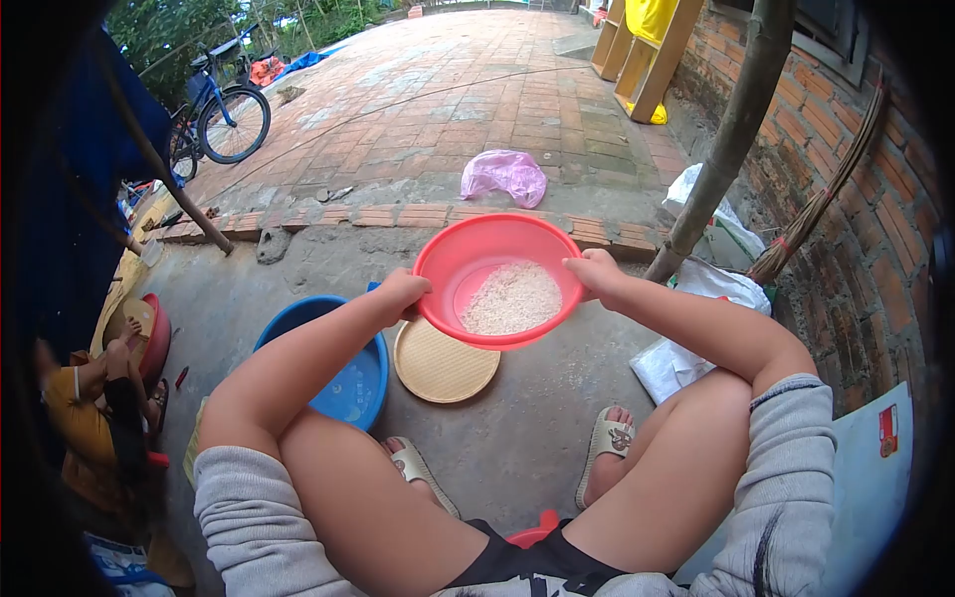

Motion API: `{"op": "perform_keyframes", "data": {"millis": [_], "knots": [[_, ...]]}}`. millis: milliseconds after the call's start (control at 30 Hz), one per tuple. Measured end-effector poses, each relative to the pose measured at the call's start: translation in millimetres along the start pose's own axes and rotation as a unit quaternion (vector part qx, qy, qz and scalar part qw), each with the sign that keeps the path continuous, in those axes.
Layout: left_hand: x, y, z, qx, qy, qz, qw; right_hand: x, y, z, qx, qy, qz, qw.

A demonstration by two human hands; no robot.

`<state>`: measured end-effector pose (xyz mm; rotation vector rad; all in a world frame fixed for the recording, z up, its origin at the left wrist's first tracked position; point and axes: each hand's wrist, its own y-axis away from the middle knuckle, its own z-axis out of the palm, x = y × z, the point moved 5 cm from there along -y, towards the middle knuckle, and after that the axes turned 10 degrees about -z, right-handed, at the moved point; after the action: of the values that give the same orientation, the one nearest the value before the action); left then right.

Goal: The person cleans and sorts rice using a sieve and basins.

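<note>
Both my hands grip a red plastic basin (448,261) by its rim, holding it up in front of me. White rice grains (512,298) lie heaped toward the right side of its bottom. On the left rim is my left hand (406,291), fingers closed round the edge. My right hand (594,274) clasps the opposite rim, thumb on top. Below the basin, a round woven bamboo tray (446,368) rests on the concrete floor, its far part hidden. Left of that tray stands a blue basin (363,388), partly covered by my left forearm.
Another person (90,398) sits at the left beside a red basin (156,343). White sacks (667,368) lie at the right near a wooden pole (721,149) and brick wall (885,269). A pink plastic bag (504,177) and a bicycle (231,124) are farther out.
</note>
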<state>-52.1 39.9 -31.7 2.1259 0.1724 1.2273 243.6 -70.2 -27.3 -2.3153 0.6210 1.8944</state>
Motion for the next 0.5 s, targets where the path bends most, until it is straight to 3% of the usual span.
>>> {"op": "perform_keyframes", "data": {"millis": [133,167,233,300,367,433,500], "knots": [[-20.3,-21.3,-29.6,0.003,-0.034,-0.048,0.998,-29.8,12.8,24.7,-0.102,0.015,-0.060,0.993],[-22.6,-28.2,-27.4,0.002,-0.038,-0.052,0.998,-29.0,17.0,27.0,-0.110,0.011,-0.027,0.994],[-9.9,-25.9,-24.5,0.083,0.005,0.038,0.996,-18.7,13.8,24.6,-0.118,0.003,0.009,0.993],[4.1,-8.4,-9.1,0.098,-0.011,0.076,0.992,9.8,4.6,6.2,-0.121,0.037,0.111,0.986],[12.5,-3.6,-0.1,0.113,-0.025,0.116,0.986,5.5,10.2,3.6,-0.105,0.049,0.120,0.986],[24.4,12.1,-1.9,0.207,0.043,0.237,0.948,-12.8,9.4,-2.5,0.065,-0.033,0.003,0.997],[28.2,20.9,-6.6,0.189,0.086,0.244,0.947,-23.4,-5.8,-6.0,0.068,-0.037,-0.045,0.996]]}}
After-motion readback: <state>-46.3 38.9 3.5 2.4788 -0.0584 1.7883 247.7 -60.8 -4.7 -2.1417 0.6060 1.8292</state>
